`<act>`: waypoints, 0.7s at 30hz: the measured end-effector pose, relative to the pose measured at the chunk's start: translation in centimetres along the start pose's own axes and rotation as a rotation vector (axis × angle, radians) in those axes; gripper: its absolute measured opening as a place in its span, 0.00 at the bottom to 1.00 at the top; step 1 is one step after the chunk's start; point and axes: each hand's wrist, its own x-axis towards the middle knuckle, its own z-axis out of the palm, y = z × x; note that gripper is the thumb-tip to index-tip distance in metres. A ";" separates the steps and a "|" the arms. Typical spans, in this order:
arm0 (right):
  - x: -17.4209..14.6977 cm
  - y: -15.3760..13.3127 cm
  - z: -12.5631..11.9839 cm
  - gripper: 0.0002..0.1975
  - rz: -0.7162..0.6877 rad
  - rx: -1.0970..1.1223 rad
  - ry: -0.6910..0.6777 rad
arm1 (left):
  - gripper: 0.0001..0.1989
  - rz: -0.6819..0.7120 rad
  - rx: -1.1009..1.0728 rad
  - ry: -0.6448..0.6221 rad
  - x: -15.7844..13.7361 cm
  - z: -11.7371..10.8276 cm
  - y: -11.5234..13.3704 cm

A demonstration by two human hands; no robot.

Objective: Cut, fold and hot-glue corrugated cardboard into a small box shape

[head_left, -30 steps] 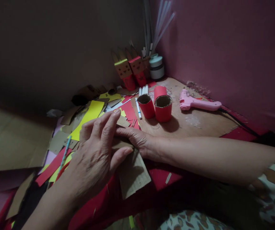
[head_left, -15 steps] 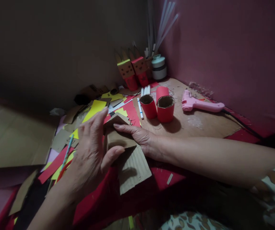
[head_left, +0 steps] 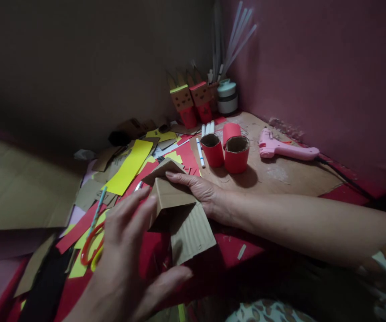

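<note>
1. Head view, center of the frame: a person's right hand (head_left: 209, 197) grips a folded cardboard piece (head_left: 174, 194), its thumb laid across the top panel; the other fingers are hidden, so how they bear underneath cannot be told.

2. Head view, lower center: the left hand (head_left: 126, 250), blurred, is open and holds nothing, thumb and fingers spread beside the cardboard's dark hollow; whether 1 fingertip touches the left edge cannot be told.

3. Head view, below the folded panel: a ribbed flap (head_left: 193, 235) slants toward the bottom of the frame. Good handling here likely means pressure along the creases rather than mid-panel, where thin board may buckle.

4. Head view, same spot: a flat right thumb near the fold should steady the piece, while the left fingers would do best bracing the opposite wall so that the corners come square.

5. Head view, left of center: orange and yellow scissor handles (head_left: 84, 252) lie partly behind the left hand, close enough to deserve care.

6. Head view, right of center: 3 red tubes (head_left: 236, 161) stand near a pink glue gun (head_left: 285, 149), both well apart from the cardboard.
</note>
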 end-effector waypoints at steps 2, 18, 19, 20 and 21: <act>0.0 -0.1 -0.1 0.09 0.023 0.001 -0.024 | 0.39 0.081 0.028 -0.012 -0.3 0.7 0.6; 0.0 0.3 0.5 0.11 -0.092 0.034 -0.003 | 0.29 0.130 -0.012 0.125 0.7 2.3 0.7; 0.1 0.3 0.5 0.10 -0.112 0.039 0.004 | 0.28 0.123 -0.017 0.155 0.9 2.3 0.7; 0.1 0.3 0.4 0.09 -0.124 0.042 0.004 | 0.28 0.112 -0.019 0.183 1.0 2.3 0.6; 0.2 0.3 0.4 0.08 -0.130 0.043 -0.001 | 0.27 0.099 -0.015 0.212 1.1 2.4 0.6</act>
